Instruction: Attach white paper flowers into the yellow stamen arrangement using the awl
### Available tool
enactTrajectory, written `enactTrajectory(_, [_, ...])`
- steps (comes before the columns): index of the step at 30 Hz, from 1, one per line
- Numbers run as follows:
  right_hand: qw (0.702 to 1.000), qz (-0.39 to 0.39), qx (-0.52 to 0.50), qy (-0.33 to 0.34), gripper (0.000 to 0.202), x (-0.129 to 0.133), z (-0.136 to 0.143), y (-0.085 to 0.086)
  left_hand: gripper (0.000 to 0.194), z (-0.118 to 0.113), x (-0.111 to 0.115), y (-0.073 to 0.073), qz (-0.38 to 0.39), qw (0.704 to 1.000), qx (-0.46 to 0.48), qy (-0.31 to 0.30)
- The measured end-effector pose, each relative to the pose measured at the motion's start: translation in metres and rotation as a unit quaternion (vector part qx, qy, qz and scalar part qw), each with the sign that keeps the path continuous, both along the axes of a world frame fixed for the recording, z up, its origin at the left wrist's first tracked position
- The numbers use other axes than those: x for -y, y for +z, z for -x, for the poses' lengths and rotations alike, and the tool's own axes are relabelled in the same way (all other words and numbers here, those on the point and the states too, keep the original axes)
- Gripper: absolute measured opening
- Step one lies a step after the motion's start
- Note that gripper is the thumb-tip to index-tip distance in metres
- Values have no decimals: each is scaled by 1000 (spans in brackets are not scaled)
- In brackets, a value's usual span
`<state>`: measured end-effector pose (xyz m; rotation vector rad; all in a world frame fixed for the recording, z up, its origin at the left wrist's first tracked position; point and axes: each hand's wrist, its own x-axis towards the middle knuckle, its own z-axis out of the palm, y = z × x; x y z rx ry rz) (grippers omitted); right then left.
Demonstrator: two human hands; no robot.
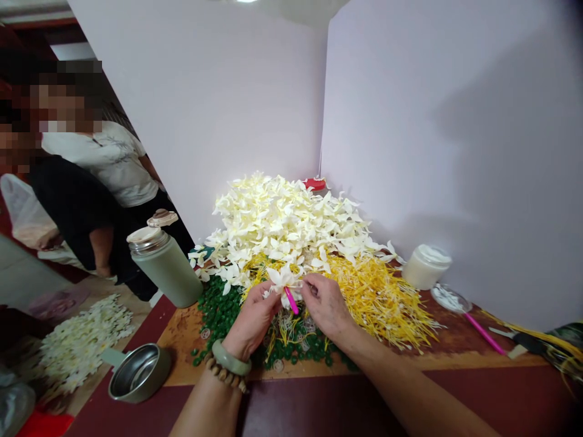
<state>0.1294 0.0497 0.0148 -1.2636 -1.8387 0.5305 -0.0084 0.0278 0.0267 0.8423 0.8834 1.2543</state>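
Over the work board, my left hand [259,315] pinches a white artificial flower [284,278] between thumb and fingers. A bright pink stick [291,301] slants down across the flower; which hand supports it, I cannot tell. My right hand [330,308] is closed in a pinch at the flower's right side, and what its fingertips grip is too small to make out. Below both hands lie small green plastic pieces [221,308]. Yellow stamens [380,297] are heaped right of my right hand, and a large pile of white petals [282,218] rises behind.
A green thermos [168,267] and its cup [140,373] stand at left. On the right are a white jar [427,267], a lid with white paste [450,298] and another pink stick [486,334]. Pale panels [255,91] enclose the back. Two people stand left.
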Motion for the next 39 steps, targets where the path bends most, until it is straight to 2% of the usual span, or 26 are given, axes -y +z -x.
enactTrajectory(8, [1000,22,-8,-4,25,-2,-1,0,19,3,-1,-1,-10,999,10,-31])
enactTrajectory(13, [1000,21,-12,-1,26,0,-1,1,9,4,-2,-6,14,1000,13,0])
enactTrajectory(19, [1000,17,-15,1,23,-1,-1,0,15,3,-1,-5,17,1000,9,-7])
enactTrajectory(25, [1000,7,-10,8,20,1,-1,3,18,2,-2,-4,60,996,35,48])
enactTrajectory(32, [1000,27,-11,-4,25,-1,-3,3,19,1,-2,-6,31,998,33,43])
enactTrajectory(39, [999,41,-23,-2,25,-3,-3,3,9,0,-2,-4,45,997,37,57])
